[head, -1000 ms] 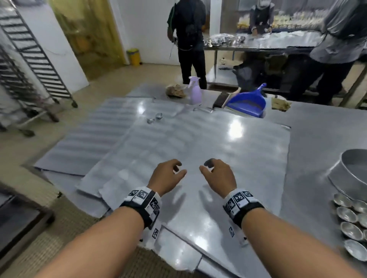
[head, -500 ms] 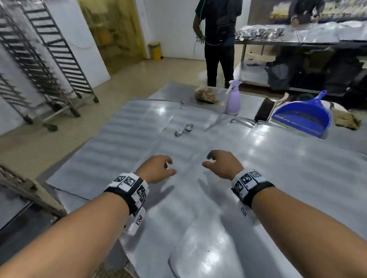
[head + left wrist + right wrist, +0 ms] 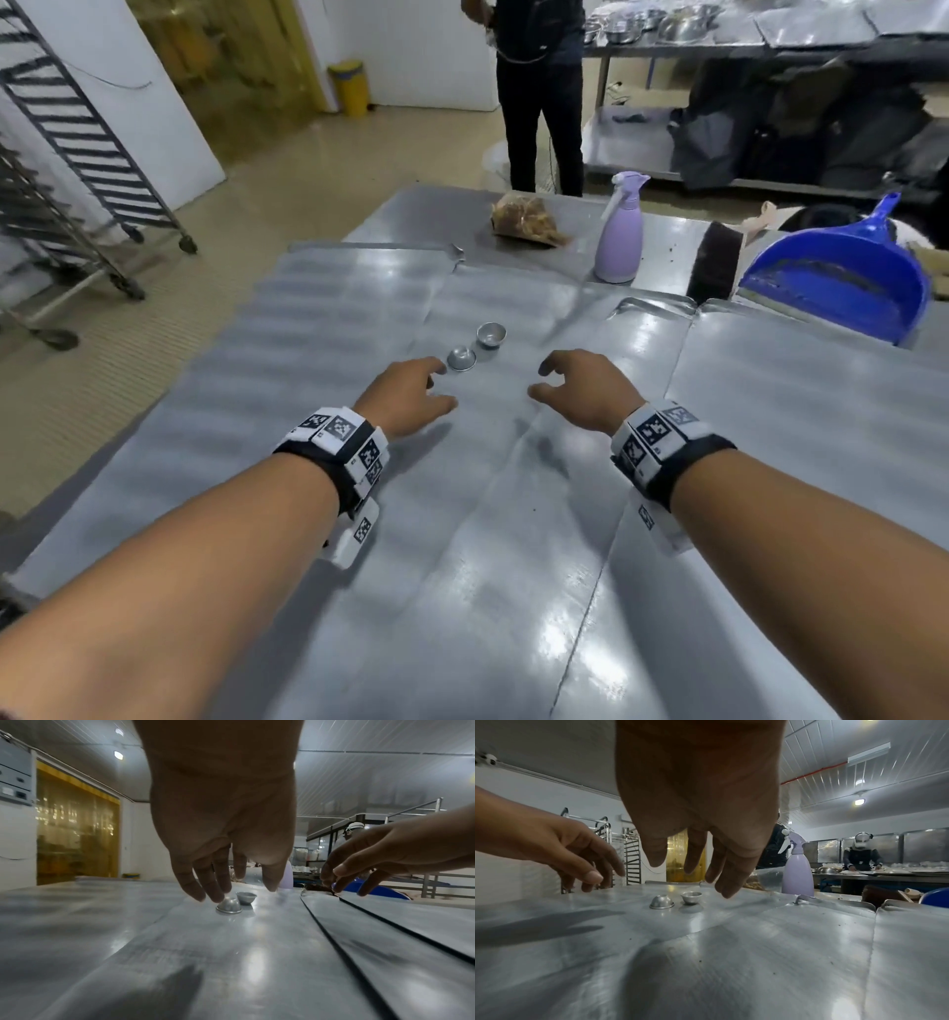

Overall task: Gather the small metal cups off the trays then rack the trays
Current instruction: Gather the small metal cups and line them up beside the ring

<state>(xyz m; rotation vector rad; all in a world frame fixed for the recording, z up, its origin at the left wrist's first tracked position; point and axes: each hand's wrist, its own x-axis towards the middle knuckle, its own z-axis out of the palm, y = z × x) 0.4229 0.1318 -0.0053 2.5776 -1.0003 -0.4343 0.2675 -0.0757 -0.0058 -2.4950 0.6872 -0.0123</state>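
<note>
Head view downward; low wrist views sharing two cups (image 3: 475, 345).

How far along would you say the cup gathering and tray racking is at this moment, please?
Done: nothing visibly racked. In hand: both hands are empty; the left hand reaches toward the upturned cup, the right hand hovers nearby. Left: that cup, the upright cup, then racking the trays lying on the table.

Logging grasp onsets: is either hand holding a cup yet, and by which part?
Neither. The left hand reaches toward the upside-down cup; the right hand hovers empty.
</note>
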